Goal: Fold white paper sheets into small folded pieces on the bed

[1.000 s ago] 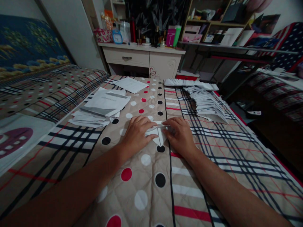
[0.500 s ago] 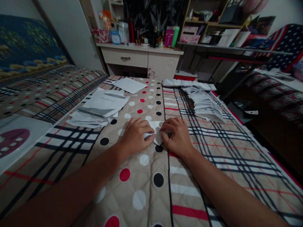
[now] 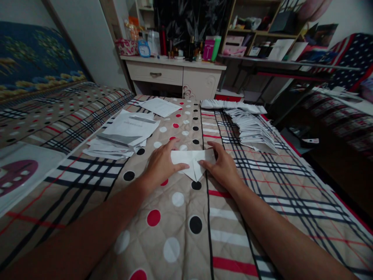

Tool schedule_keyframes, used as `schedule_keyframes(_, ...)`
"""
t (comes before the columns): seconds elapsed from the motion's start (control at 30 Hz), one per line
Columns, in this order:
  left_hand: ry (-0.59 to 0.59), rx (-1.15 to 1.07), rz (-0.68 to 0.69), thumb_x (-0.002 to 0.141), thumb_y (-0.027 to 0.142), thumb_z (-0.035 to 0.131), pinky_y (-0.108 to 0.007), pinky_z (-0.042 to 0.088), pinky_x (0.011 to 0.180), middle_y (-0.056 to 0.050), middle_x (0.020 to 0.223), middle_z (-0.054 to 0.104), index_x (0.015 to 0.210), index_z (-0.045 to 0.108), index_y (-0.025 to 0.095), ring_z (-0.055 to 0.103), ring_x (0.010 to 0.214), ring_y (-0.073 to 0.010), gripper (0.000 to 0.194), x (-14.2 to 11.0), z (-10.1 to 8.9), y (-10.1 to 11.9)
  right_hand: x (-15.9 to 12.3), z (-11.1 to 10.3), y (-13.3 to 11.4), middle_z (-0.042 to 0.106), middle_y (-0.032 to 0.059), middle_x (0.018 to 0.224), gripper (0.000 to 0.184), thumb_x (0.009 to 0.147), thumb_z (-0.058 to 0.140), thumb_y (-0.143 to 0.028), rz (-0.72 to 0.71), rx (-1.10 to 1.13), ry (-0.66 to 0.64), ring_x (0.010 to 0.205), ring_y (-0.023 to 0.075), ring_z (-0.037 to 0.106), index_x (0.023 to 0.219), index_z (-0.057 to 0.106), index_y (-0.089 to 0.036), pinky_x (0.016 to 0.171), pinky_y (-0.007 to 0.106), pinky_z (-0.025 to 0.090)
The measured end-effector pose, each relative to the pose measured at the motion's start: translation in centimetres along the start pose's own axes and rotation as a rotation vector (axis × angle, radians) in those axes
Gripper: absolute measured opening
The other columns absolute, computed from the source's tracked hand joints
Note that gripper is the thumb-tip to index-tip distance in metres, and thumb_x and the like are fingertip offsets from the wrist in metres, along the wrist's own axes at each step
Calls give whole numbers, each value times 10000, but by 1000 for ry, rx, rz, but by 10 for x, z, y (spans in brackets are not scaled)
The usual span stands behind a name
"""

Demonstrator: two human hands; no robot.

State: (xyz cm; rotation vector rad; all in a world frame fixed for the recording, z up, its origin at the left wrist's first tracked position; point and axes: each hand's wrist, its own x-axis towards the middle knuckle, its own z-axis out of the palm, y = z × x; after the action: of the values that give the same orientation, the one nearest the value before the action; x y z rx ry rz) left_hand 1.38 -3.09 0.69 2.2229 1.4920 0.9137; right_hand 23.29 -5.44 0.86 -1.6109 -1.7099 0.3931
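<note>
A white sheet of folded paper (image 3: pixel 190 159) lies on the patterned bedspread between my hands. Its top edge is straight and its lower side comes to a point, with a flap seam down the middle. My left hand (image 3: pixel 163 161) holds the left end, thumb across the front and fingers at the far side. At the right end my right hand (image 3: pixel 223 165) has its thumb on the front flap and its index finger arched above the top edge. The other fingers of both hands are partly hidden.
Loose paper sheets (image 3: pixel 125 130) are piled at left, with another paper (image 3: pixel 160 106) beyond. A fanned stack of folded papers (image 3: pixel 253 130) and a row of folded pieces (image 3: pixel 233 104) lie at right. A white dresser (image 3: pixel 157 74) stands past the bed (image 3: pixel 177 233).
My hands have moved apart to the paper's two ends, and my fingers have spread. More of the folded paper now shows between them.
</note>
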Motion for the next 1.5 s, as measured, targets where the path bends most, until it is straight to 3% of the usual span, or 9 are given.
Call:
schedule_keyframes(0.17,-16,-246,-77,606,223,848,-300,533,635,-57,1032,721,1323,532,232,672,740,-181,784,1,-4,6,1,0,-1,703,75,1084,592,643,783,-252,81,333,-16,914,241,662,1206,606,-215,776,387,542)
schedule_keyframes(0.33,23,-576,-171,680,246,789,-278,548,611,-50,860,753,931,720,151,688,714,-178,278,6,-5,3,2,-1,-1,695,22,725,207,638,789,-282,152,660,-70,653,183,632,773,668,-183,596,305,509)
schedule_keyframes(0.43,204,-546,5,705,228,775,-269,536,617,-33,752,738,761,729,170,674,688,-165,93,6,-10,1,-1,-6,-5,696,19,741,70,707,729,-195,-64,636,103,719,183,646,670,669,-199,684,322,512)
schedule_keyframes(0.53,383,-433,340,710,128,764,-302,539,715,-32,774,732,730,710,191,670,751,-165,86,4,-18,4,-5,-14,-12,706,13,836,180,760,645,-72,-363,454,316,832,188,652,661,659,-221,808,363,492)
schedule_keyframes(0.67,457,-276,557,744,57,713,-326,512,748,-29,796,707,665,657,200,637,786,-165,172,3,-26,8,-6,-21,-17,697,-1,798,221,799,610,-34,-578,256,381,794,186,632,722,641,-239,785,375,478)
schedule_keyframes(0.8,361,-123,561,749,6,651,-319,488,735,-17,766,673,710,652,199,601,783,-167,197,3,-22,1,-3,-19,-11,685,11,789,261,749,570,27,-602,95,263,806,197,600,742,631,-227,742,359,450)
schedule_keyframes(1.07,-111,-2,534,725,-34,592,-333,487,811,-42,900,664,858,718,189,606,891,-186,289,-8,-21,-12,-7,-18,-6,683,21,790,282,615,540,43,-614,-101,-132,813,204,594,702,656,-199,776,365,384)
schedule_keyframes(1.23,-189,-101,368,814,215,691,-309,489,794,-38,914,681,850,748,209,629,873,-171,67,-9,-28,-14,-5,-17,-2,688,36,837,102,787,632,-120,-434,81,-249,807,186,625,805,694,-199,759,323,441)
schedule_keyframes(1.5,-108,-80,108,798,280,714,-271,452,655,-16,804,675,744,693,175,608,719,-139,120,-3,-22,-20,0,-10,6,725,26,826,91,847,647,-270,-111,97,-177,734,178,646,880,709,-211,659,295,448)
